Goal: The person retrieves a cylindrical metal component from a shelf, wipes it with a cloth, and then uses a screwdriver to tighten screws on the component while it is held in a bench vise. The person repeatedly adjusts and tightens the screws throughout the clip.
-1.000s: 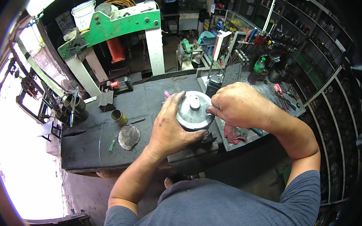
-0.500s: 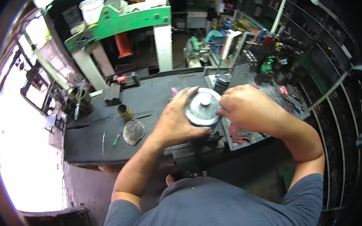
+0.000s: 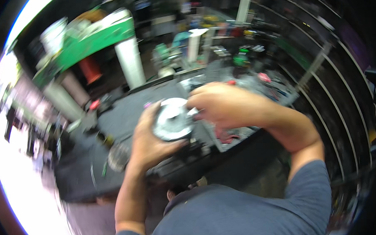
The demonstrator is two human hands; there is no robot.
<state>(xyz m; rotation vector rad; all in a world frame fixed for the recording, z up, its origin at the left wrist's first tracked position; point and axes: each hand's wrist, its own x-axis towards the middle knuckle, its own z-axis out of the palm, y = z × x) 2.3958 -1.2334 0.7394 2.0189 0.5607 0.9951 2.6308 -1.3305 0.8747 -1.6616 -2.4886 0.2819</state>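
Observation:
A round silver metal disc [image 3: 171, 128] with a raised centre knob is near the front edge of the dark workbench [image 3: 147, 98]. Around its left side curves my left hand [image 3: 145, 142], fingers at the far rim and thumb at the near rim. My right hand [image 3: 227, 105] is closed at the disc's right edge. A small bright bit shows by its fingertips, too blurred to name. Dark metal parts lie beneath the disc, mostly hidden by it and my left hand.
Left on the bench are a flat grey round plate [image 3: 119, 157], a green-handled tool [image 3: 104, 168] and a yellowish cup [image 3: 105, 139]. A red rag [image 3: 226, 136] lies on the tray to the right. Behind stands a green-topped frame [image 3: 94, 44] with white legs.
The whole view has swung, so the bench and disc sit further left, and the picture is smeared. Both hands stay at the disc, my right one still at its right edge.

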